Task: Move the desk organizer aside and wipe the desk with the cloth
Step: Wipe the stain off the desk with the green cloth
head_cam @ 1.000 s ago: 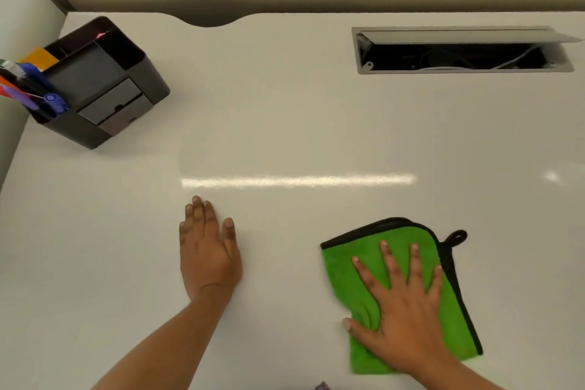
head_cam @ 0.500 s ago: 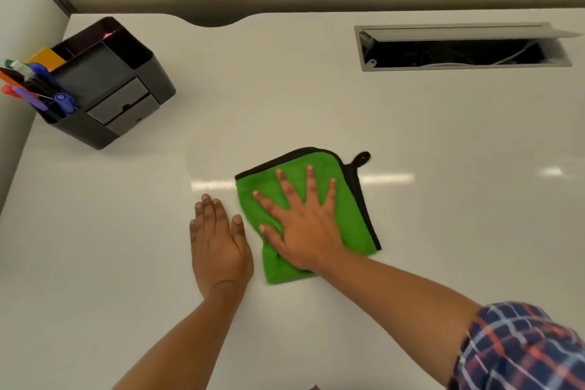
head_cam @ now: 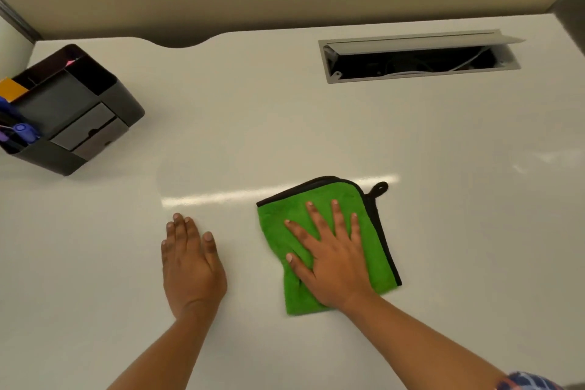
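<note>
A green cloth [head_cam: 368,258] with black trim and a hanging loop lies flat on the white desk [head_cam: 253,123], right of centre. My right hand [head_cam: 332,255] presses down on it, palm flat and fingers spread. My left hand [head_cam: 190,263] rests flat on the bare desk a short way left of the cloth, holding nothing. The black desk organizer [head_cam: 72,111], with two small drawers and pens in its left compartment, stands at the far left of the desk, well apart from both hands.
A grey cable hatch [head_cam: 418,60] with its lid raised is set into the desk at the back right, cables inside. A beige partition runs along the back edge. A curved cut-out notches the desk's rear edge at centre left.
My right hand slid the cloth left toward my left hand, then back to the right. My left hand has stayed planted. The organizer has not moved.
</note>
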The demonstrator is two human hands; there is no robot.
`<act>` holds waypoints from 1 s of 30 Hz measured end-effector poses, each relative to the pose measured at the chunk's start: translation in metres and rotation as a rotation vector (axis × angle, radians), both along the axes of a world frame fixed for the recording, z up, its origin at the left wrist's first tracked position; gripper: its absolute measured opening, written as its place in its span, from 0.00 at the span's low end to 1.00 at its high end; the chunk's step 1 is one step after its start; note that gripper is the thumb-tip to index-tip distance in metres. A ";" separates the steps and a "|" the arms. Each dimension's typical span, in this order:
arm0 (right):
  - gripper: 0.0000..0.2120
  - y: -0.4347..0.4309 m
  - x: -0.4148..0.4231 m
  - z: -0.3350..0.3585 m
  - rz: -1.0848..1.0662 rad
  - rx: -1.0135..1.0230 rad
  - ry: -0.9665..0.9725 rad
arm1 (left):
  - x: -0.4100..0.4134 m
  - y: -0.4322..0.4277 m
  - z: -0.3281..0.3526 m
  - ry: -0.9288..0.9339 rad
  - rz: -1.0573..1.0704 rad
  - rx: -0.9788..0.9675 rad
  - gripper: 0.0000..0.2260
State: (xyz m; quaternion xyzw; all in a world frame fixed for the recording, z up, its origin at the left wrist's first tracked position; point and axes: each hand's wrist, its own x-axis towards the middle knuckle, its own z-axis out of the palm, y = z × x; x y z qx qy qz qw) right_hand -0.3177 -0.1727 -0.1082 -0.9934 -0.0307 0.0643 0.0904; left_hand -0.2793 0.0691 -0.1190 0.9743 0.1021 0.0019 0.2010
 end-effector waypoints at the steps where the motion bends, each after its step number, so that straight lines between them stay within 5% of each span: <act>1: 0.28 -0.019 -0.002 -0.001 -0.046 -0.014 -0.004 | 0.000 0.000 0.000 0.003 0.001 0.004 0.31; 5: 0.31 -0.088 -0.011 0.000 -0.227 -0.063 0.002 | 0.000 -0.002 0.001 0.010 0.001 0.015 0.31; 12: 0.35 -0.100 -0.010 0.002 -0.200 -0.031 0.015 | 0.001 -0.004 -0.001 0.014 0.009 0.069 0.32; 18: 0.31 -0.109 -0.013 0.010 -0.221 0.272 -0.077 | -0.001 -0.005 -0.005 -0.005 0.011 0.089 0.33; 30: 0.20 -0.031 0.020 0.051 0.169 0.552 -0.163 | 0.004 -0.002 0.011 0.136 0.012 -0.003 0.35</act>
